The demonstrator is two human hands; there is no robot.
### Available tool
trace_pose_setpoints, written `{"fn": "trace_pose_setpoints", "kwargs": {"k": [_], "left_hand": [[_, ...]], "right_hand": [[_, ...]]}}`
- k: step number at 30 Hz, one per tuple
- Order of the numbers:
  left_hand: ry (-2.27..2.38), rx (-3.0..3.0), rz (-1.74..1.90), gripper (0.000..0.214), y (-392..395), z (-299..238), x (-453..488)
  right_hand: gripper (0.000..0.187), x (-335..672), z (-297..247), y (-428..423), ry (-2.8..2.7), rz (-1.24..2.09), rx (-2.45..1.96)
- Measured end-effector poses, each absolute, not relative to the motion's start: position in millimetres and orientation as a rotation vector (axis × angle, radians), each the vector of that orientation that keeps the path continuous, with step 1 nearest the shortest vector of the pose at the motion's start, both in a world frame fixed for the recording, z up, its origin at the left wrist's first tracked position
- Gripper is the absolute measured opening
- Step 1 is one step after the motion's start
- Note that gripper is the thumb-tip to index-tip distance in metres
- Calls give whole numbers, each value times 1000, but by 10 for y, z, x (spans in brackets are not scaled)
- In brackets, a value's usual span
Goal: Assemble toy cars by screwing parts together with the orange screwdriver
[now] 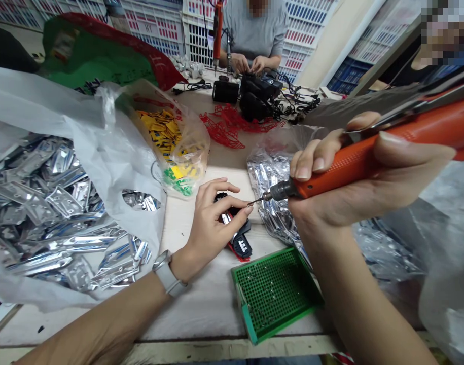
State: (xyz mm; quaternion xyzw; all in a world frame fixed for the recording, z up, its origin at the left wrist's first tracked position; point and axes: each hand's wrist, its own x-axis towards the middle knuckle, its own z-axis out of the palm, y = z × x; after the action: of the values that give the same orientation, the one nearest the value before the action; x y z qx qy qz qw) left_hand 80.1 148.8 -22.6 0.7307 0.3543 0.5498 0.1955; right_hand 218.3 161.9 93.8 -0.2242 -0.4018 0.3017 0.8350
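Head view, largest first: two big clear bags of silver foil pieces, one bag (57, 203) filling nine o'clock, the other (277, 177) at two to four o'clock, pieces far too many to count. One smaller bag of yellow and green parts (174, 152) at eleven o'clock. One pile of red plastic frames (232, 124) at twelve, beside a cluster of black units (254, 94) under a co-worker's two hands (249, 63). One green perforated screw tray (273, 291) at six o'clock. One orange electric screwdriver (368, 152) coming in from three o'clock, right hand (361, 177) wrapped fully closed round the grip, thumb on top. Dead centre, one small black-and-red part (239, 238) on the table, left hand (214, 218) pinching it loosely, fingers curled, fingertip right at the bit. Likely best handled so: keep bit square to the screw, press the part flat, hold that fingertip clear of the tip, squeeze gently.
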Motion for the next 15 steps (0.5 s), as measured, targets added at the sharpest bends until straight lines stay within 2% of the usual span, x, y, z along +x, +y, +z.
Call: {"fn": "trace_pose_setpoints", "kwargs": {"k": [15], "left_hand": [[983,2031,1534,3,1475,-221,803]], "right_hand": [[13,2182,949,1596,-887,620,-508]]}}
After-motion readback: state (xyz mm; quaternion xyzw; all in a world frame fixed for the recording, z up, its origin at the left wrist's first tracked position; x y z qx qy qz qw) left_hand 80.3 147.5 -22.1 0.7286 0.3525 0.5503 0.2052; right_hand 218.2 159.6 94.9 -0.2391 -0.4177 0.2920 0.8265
